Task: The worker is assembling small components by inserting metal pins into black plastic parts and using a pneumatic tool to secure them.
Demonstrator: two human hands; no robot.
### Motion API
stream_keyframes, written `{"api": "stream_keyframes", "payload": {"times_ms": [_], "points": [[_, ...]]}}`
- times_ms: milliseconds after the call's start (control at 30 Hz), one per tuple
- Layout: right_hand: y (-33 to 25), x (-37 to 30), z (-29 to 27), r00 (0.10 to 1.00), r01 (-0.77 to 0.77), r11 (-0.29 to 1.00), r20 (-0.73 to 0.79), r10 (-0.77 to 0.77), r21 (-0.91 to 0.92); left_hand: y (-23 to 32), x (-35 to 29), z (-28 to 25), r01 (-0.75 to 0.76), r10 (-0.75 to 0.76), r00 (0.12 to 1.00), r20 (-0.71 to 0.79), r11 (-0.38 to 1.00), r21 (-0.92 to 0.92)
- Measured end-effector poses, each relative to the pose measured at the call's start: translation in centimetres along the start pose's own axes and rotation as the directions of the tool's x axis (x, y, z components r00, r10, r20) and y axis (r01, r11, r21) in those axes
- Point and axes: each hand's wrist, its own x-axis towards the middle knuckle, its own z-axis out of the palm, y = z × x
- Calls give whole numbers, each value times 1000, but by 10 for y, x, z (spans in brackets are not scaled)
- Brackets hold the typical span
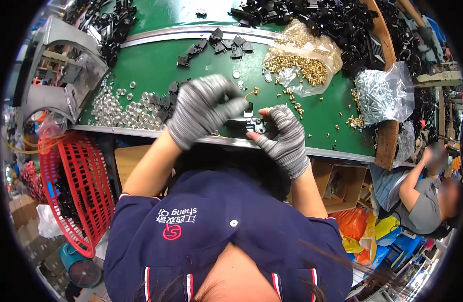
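Both my hands wear grey striped gloves, with bare fingertips showing on the right one. My right hand (pixel 285 136) grips a small black part with a silver metal plate (pixel 252 124) between thumb and fingers, above the table's front edge. Just left of it, my left hand (pixel 203 108) is raised with curled fingers, slightly blurred; what it pinches, if anything, is hidden. Beyond the held part lies a small brass-coloured curved piece (pixel 252 92). Several black plastic parts (pixel 166 103) lie partly behind my left hand.
Round silver pieces (pixel 128 110) lie in a heap on the left of the green table (pixel 156 60). A clear bag of brass fittings (pixel 312 70) lies back right, beside a bag of screws (pixel 385 95). A red basket (pixel 83 181) stands left; another person (pixel 425 201) sits right.
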Motion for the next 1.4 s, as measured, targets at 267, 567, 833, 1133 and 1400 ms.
{"api": "stream_keyframes", "payload": {"times_ms": [267, 567, 833, 1133, 1400], "points": [[4, -10, 6, 992, -125, 989, 31, 123, 78, -4, -12, 37, -324, 283, 946, 160, 865, 383], [6, -15, 10, 994, -107, 990, 12, 106, 91, -22, -35, 45, -351, 365, 931, -11, 903, 250], [-7, 1, -7, 851, -496, 724, 104, 515, 480, -28, -41, 57, -304, 323, 936, -140, 943, 137], [-6, 21, -14, 672, -732, 430, 450, 589, 529, -38, -39, 60, -373, 388, 901, -197, 922, 107], [-17, 19, -11, 734, -679, 612, 356, 579, 405, -42, -40, 66, -445, 474, 839, -266, 880, 167]]}}
